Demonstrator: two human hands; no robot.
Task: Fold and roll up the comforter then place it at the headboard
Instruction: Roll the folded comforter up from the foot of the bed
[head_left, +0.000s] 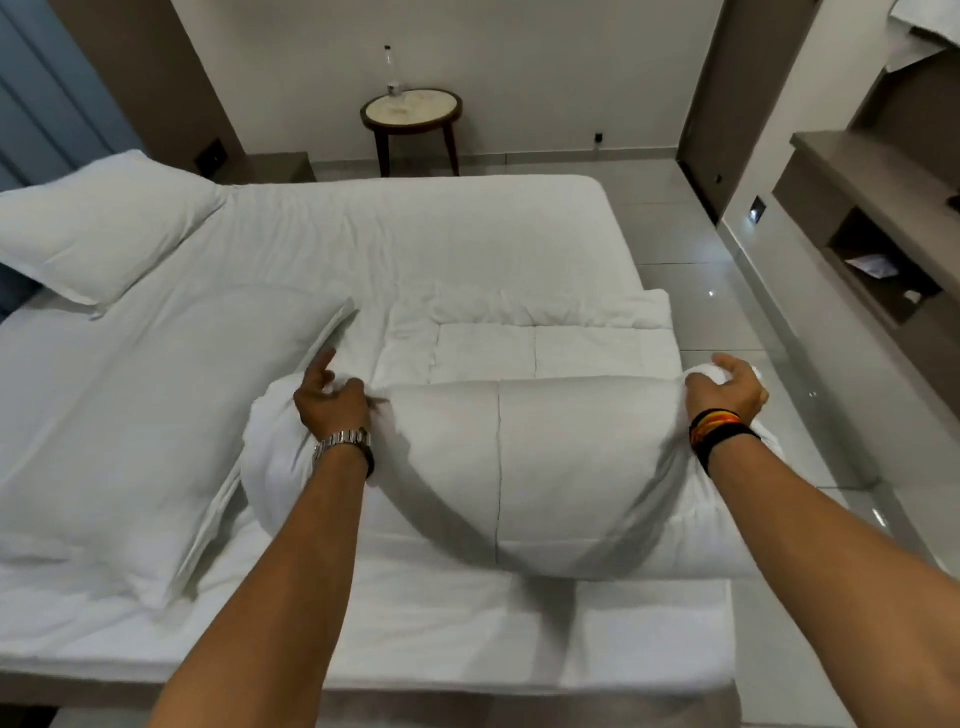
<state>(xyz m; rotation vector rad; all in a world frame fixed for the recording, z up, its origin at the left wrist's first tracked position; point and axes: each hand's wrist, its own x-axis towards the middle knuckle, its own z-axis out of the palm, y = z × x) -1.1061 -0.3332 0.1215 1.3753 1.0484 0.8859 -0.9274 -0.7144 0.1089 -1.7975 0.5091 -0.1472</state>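
The white comforter lies on the near right part of the bed, most of it wound into a thick roll that runs left to right, with a stitched seam showing down its middle. Beyond the roll a flat, quilted part of the comforter still lies unrolled on the mattress, ending in a rumpled fold toward the bed's right edge. The left hand sits on the roll's left end, its fingers curled into the fabric and bunching it, with the forefinger sticking out toward the far side; a metal watch is on that wrist. The right hand grips the roll's right end, fingers curved over the top of the bunched cloth, and coloured bands circle that wrist. Just left of the roll lies a large white pillow, its corner close to the left hand, and a second pillow lies farther off toward the upper left. Past the bed, against the far wall, stands a round side table with a clear bottle on it. Open shelving runs along the right wall above a glossy tiled floor.
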